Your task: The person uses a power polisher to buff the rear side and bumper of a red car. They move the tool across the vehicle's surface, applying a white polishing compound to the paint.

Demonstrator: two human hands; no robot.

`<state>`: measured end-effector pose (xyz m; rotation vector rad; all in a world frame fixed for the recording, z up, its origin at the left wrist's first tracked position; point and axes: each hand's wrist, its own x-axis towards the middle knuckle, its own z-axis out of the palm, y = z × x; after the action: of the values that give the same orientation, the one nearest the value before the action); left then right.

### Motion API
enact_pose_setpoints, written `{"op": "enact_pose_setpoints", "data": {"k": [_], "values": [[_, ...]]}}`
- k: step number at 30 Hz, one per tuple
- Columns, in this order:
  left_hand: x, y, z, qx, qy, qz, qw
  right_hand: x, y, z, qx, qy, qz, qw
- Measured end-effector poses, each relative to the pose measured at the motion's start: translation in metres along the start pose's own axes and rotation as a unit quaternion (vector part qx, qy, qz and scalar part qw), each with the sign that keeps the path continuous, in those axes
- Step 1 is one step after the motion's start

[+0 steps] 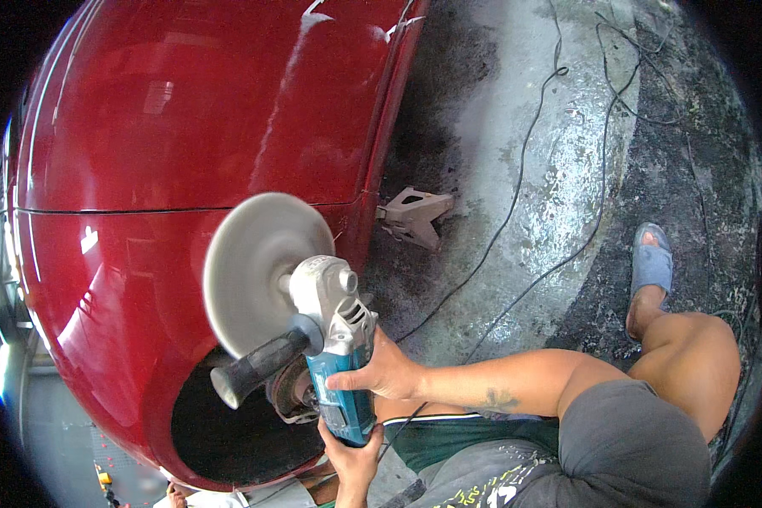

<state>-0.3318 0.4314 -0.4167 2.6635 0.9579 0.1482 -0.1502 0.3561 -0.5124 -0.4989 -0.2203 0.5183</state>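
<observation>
The polisher point(313, 330) is held over the near part of the red car point(178, 157); pad contact cannot be confirmed. Right hand point(389, 369) and left hand point(353, 461) both clasp its teal housing. Work appears incomplete: near paint glossy, pale streak point(273, 127) left on the far panel. No container is discernible.

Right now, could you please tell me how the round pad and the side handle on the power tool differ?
The round pad is a broad disc, whereas the side handle is a slim cylinder. The pad is pale grey, while the handle is black. The pad's face looks smoothly blurred, possibly from spinning; the handle shows no such blur. Both are fitted at the silver head of the power tool.
</observation>
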Motion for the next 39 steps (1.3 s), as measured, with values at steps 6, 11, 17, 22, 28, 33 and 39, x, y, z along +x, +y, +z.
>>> {"op": "enact_pose_setpoints", "data": {"k": [6,11,17,22,28,33,39], "values": [[0.006,0.023,0.043,-0.094,-0.033,-0.013,0.995,0.011,-0.035,-0.02,0.013,0.053,-0.028,0.998],[-0.001,0.037,0.075,-0.139,-0.137,-0.025,0.98,0.011,-0.045,-0.067,0.064,0.113,0.018,0.991],[-0.027,0.052,0.063,-0.177,-0.148,-0.058,0.971,0.002,-0.053,-0.059,0.048,0.081,0.048,0.994],[-0.024,0.012,0.038,-0.211,-0.011,-0.039,0.977,0.021,-0.082,0.015,-0.063,-0.012,-0.039,0.997],[0.012,-0.021,0.029,-0.164,0.076,0.066,0.981,0.038,-0.093,0.069,-0.122,-0.086,-0.095,0.984],[0.009,-0.001,0.043,-0.228,0.08,-0.031,0.97,0.039,-0.093,0.048,-0.088,-0.095,-0.067,0.989],[0.005,-0.02,0.031,-0.188,0.073,-0.007,0.98,0.026,-0.057,0.06,-0.098,-0.095,-0.083,0.987]]}}
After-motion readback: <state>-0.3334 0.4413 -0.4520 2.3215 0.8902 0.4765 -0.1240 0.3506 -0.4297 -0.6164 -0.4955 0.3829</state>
